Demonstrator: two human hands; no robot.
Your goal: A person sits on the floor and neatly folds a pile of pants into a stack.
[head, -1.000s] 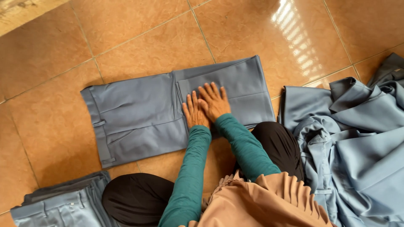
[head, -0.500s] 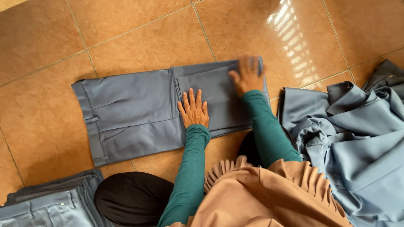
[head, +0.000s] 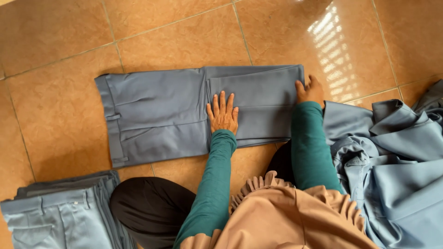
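**Folded trousers pinned flat, right edge in hand**

Blue-grey trousers [head: 161,115] lie on the floor, folded into a long rectangle: waistband end far to the left of the hands, legs doubled back into a second layer on the right half.

Left hand [head: 223,113]: fully open, fingers spread, palm flat on the cloth right where the upper layer's edge sits. It grips nothing and just presses down.

Right hand [head: 310,90]: at the right-hand folded end of the trousers, fingers curled at the edge. Can't tell whether it pinches cloth or only rests against it.

Judgement: this is the fold-and-flatten step, with one hand anchoring and the other at the fold. A further fold would need the right hand to have a real hold on both layers and the left palm to act as the hinge line, otherwise the layers slide out of line.

Around the hands: a stack of folded trousers [head: 55,216] sits below-left of the left hand, well apart. A loose pile of blue-grey garments [head: 397,161] sits just right of the right hand, its nearest flap close to the sleeve.

Surface: glossy orange-brown tiled floor [head: 184,37] with thin grout lines and a bright window-like glare above the right hand. Nothing else of the room shows.
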